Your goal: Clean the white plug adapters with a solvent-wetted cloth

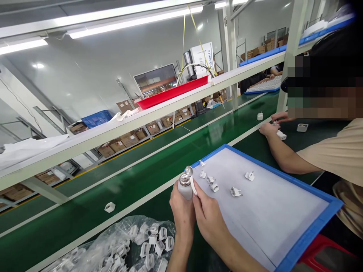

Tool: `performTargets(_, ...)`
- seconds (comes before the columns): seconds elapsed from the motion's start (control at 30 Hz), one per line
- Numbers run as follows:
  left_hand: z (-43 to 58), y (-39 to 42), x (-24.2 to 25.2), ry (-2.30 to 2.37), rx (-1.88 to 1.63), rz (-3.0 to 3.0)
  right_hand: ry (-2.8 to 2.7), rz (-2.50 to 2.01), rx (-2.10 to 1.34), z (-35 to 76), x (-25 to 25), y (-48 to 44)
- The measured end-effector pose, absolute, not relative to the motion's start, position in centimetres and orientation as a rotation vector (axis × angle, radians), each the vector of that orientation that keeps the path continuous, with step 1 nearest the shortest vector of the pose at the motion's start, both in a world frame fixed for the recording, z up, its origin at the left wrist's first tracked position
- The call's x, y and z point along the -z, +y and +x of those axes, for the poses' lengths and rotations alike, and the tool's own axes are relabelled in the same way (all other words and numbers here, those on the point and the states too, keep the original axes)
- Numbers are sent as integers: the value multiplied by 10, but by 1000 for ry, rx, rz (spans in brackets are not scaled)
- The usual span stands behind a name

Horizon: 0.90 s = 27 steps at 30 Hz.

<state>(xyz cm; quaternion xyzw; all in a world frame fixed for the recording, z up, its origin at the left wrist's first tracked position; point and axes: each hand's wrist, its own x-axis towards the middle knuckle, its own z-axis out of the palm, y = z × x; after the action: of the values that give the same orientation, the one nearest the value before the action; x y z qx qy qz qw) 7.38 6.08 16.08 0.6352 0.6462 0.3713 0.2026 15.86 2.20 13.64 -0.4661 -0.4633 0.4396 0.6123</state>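
Note:
My left hand (181,211) is closed around a small white bottle (185,188) with a metal top, held upright at the near left corner of a blue-rimmed white tray (312,232). My right hand (208,215) touches the bottle's flipped-up cap (189,172) with its fingertips. Several white plug parts (214,186) lie scattered on the tray just beyond my hands, one further right (250,175).
A clear plastic bag of white plug parts (136,243) lies in front at lower left. One white part (109,207) rides on the green conveyor belt (141,177). A co-worker's arm (283,151) rests on the bench at right. A shelf with a red tray (172,92) runs overhead.

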Motion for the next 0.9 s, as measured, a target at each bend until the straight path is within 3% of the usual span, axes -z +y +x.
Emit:
performTargets(0.4,56,119,-116,2006,-1206,1596,-232,-737,-1547,180,-139,16)
performTargets(0.7,43,102,-103,2009,-1105,1595,-268,-831,-1706,185,-142,-9)
performTargets(0.9,-5,38,-104,1987,-992,1791,-443,-1025,-1864,194,-105,-35)
